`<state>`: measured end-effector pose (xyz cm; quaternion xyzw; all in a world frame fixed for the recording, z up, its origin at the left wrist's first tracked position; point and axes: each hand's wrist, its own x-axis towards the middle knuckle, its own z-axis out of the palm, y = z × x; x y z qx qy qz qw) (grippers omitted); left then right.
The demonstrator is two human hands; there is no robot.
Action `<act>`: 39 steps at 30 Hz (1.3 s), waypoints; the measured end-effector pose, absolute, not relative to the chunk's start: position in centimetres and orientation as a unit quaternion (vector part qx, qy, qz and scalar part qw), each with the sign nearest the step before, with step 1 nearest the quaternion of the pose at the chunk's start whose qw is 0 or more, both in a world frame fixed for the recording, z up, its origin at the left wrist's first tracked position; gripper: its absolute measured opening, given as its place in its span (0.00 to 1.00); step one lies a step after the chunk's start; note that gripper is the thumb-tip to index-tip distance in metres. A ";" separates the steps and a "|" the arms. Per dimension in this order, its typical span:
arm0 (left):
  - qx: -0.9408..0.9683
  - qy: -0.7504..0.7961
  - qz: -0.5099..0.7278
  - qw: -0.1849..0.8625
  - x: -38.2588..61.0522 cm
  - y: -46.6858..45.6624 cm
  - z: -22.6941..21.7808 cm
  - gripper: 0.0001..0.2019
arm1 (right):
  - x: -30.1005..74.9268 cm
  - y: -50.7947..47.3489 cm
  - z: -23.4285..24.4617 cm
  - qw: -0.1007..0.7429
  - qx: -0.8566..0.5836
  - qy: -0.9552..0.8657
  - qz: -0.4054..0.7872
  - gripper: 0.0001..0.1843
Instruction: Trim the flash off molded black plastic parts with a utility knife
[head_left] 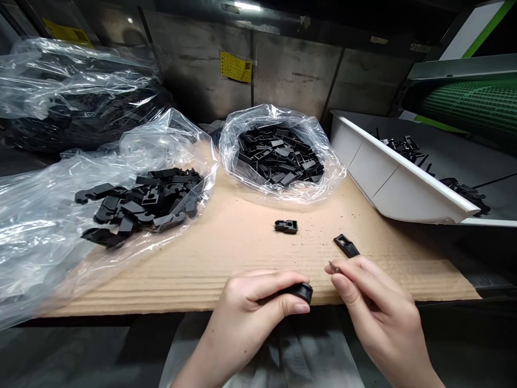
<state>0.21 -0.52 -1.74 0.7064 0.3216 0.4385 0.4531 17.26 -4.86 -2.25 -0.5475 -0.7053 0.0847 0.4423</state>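
Between the thumb and fingers of my left hand (254,302) is a black plastic part (302,292), its rounded end showing and the rest covered by the hand. My right hand (375,307) pinches a small pointed metal piece (333,267) at its fingertips, a short way right of that part. Just beyond the right hand's knuckles lies a black piece with a rectangular opening (346,245). A small black block with a round hole (286,226) rests on the cardboard (242,253) ahead of both hands.
At left, a clear plastic bag (133,145) spills black parts (149,199). Another open bag (331,172) of small black pieces (278,153) stands at the back. A white tray (375,172) with black parts borders the right, below a green roller (468,102).
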 end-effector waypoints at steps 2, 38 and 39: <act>0.710 0.320 0.446 0.441 0.2 -0.4 -1.7 0.09 | 17.4 -5.1 -2.0 0.436 -0.555 -0.692 0.151 0.05; 0.795 0.249 0.510 0.213 0.6 -1.0 -5.0 0.32 | 17.4 -5.6 -1.2 0.319 -0.575 -0.613 0.438 0.20; 0.796 0.250 0.509 0.212 0.6 -1.0 -5.0 0.32 | 17.4 -5.6 -1.3 0.320 -0.574 -0.610 0.443 0.19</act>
